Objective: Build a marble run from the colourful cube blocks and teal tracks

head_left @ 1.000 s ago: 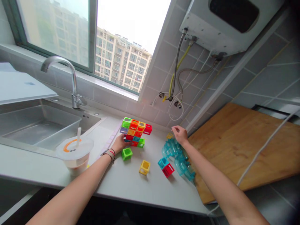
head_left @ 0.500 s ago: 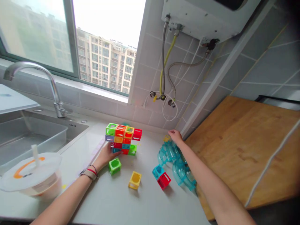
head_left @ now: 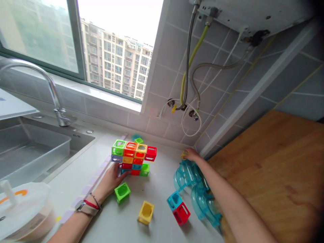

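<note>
A stack of coloured hollow cubes (head_left: 134, 158) stands on the pale countertop (head_left: 162, 168). My left hand (head_left: 111, 180) grips its lower left side. My right hand (head_left: 191, 154) reaches to the back corner and touches a small yellow cube (head_left: 184, 155) there; whether the fingers hold it I cannot tell. Below that arm lie clear blue curved track pieces (head_left: 196, 189). Loose cubes rest in front of the stack: a green one (head_left: 122, 192), a yellow one (head_left: 146, 212), and a blue (head_left: 173, 200) and red (head_left: 181, 213) pair.
A steel sink (head_left: 30, 152) with a tap (head_left: 54, 91) lies to the left. A lidded drink cup (head_left: 22, 209) stands at the near left. A wooden board (head_left: 273, 175) covers the right side. Hoses (head_left: 188, 84) hang on the tiled wall under a water heater.
My right hand has moved down onto the small yellow cube in the corner. My left hand stays on the stack. The view has shifted closer and to the right.
</note>
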{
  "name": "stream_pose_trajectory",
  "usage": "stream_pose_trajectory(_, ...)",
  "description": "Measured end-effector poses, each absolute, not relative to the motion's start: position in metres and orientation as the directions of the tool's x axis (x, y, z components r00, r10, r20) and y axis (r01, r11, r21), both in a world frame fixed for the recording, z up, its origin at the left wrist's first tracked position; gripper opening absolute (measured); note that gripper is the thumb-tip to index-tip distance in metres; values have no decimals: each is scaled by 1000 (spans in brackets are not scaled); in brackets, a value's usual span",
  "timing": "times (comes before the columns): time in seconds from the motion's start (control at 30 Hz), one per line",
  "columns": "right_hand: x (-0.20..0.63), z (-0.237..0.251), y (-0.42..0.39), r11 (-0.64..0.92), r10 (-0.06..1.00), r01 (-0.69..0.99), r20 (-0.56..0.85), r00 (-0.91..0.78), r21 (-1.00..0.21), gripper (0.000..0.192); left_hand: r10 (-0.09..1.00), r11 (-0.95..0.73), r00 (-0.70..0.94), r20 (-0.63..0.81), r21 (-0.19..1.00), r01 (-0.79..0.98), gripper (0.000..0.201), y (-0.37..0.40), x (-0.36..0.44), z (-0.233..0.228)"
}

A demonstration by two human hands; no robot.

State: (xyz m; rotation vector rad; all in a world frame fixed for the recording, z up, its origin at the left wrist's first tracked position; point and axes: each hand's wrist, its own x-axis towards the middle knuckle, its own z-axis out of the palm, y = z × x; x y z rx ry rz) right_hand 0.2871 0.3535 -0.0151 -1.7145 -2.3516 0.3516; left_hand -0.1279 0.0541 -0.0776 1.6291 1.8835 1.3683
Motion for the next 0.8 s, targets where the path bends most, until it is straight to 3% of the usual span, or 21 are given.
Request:
stream_pose_trajectory(0.17,279,-4,354,314,948,903,41,-317,-292,36,874,-97,-343,345,815,572,47,50,-125,-75)
stream_pose_trajectory(0.37,254,12,330,389,920,851,190,-342,-354,41,869,-115,-383,314,880,461,58,47,-122,-69)
stream_pose_trajectory(0.43,246,16,303,433,901,782,231,-367,-449,47,873,-110,-389,293,897,428,59,47,-122,-67)
stream_pose_trajectory(0.53,241,25,242,473,873,552,283,-396,-686,57,879,-95,-399,261,916,391,61,49,-122,-66)
stream_pose_trajectory(0.7,239,36,124,341,918,342,232,-322,-876,60,883,-151,-379,278,931,332,69,51,-121,-65)
stream_pose_trajectory(0.8,235,19,56,234,942,123,193,-275,-964,61,882,-162,-373,287,929,331,74,51,-120,-62)
